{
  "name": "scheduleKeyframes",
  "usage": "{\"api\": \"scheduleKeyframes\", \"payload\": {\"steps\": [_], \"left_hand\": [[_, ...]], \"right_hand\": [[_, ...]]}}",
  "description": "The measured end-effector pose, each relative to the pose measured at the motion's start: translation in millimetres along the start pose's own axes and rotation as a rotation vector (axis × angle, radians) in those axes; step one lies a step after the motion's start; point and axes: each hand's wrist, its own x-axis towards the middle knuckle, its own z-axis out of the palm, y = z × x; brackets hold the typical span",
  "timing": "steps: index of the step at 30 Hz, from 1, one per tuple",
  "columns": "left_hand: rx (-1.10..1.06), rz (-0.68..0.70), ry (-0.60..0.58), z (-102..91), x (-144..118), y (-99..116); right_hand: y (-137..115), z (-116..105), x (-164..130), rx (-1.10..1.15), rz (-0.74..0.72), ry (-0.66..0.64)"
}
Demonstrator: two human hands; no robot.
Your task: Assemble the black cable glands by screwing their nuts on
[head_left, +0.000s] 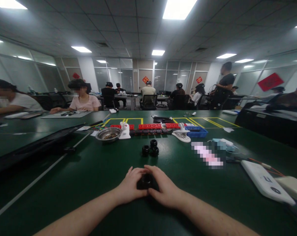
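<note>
1. As I watch through the head camera, both bare hands meet low in the middle of my view, above the green table [94, 164].
2. I see the left hand [130, 186] curled around one side of a black part [147, 184], its fingers against it.
3. I see the right hand [165, 187] wrapped around the other side, so the two hands grip the part together; its round top shows between them, while fingers hide much of the rest.
4. Just beyond the hands, I find three black round pieces [153, 143] standing close together in a small cluster.
5. Farther across, I make out a metal bowl [101, 133] with small bits in it, beside a white stand [125, 131].
6. Right of that stand runs a row of red blocks [150, 126], with a second white stand [182, 133] and a blue tray [204, 133] near its right end.
7. On my right lies a white device [264, 180], well apart from the hands.
8. Across the table, I see a co-worker in a pink top [83, 103] seated on the left.
</note>
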Motion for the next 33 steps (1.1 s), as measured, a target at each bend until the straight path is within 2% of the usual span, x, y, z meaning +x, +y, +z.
{"api": "scheduleKeyframes", "payload": {"steps": [2, 7, 10, 16, 20, 24, 26, 30, 33], "left_hand": [[-0.007, 0.004, -0.012, 1.0, 1, -3], [0.047, -0.037, 0.099, 7.6, 3, -6], [0.064, -0.023, 0.122, 8.4, 3, -3], [0.077, -0.024, 0.146, 6.3, 0, 0], [0.070, -0.046, 0.116, 5.8, 1, -1], [0.063, -0.057, 0.118, 4.2, 1, 2], [0.072, -0.049, 0.121, 3.2, 0, 4], [0.078, -0.052, 0.119, 2.1, 0, 5], [0.077, -0.047, 0.114, 2.8, 1, 4]], "right_hand": [[-2, -1, 1, -0.031, 0.029, 0.015], [-9, 1, 4, -0.100, 0.032, 0.041], [-12, 1, 5, -0.153, 0.103, 0.053], [-12, -2, 7, -0.128, 0.105, -0.083], [-11, 2, 8, -0.169, 0.160, 0.063], [-9, -2, 8, -0.066, 0.101, 0.011], [-9, -5, 7, -0.050, 0.128, 0.045], [-11, -2, 8, -0.143, 0.234, 0.199], [-13, 5, 12, -0.233, 0.248, 0.235]]}}
